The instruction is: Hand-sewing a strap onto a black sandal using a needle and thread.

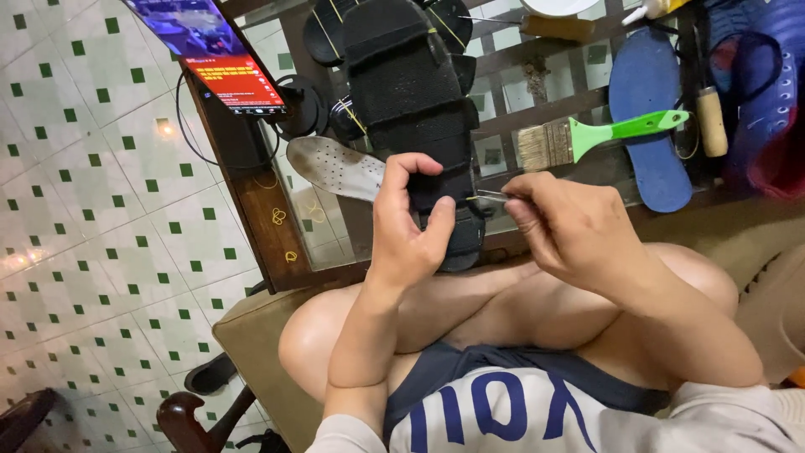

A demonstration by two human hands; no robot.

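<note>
My left hand (411, 226) grips the near end of a black strapped sandal (415, 92), thumb on its side, holding it up over my knees. My right hand (562, 226) pinches a thin metal needle (490, 195) whose tip touches the sandal's edge; yellow thread runs along the sandal's stitching. The sandal's far end rests on the glass-topped table (251, 193).
On the table lie a grey perforated insole (335, 166), a green-handled brush (595, 136), a blue insole (650, 126), a wooden-handled awl (711, 117) and a blue shoe (767, 92). A phone (210, 50) leans at the table's left. Tiled floor lies to the left.
</note>
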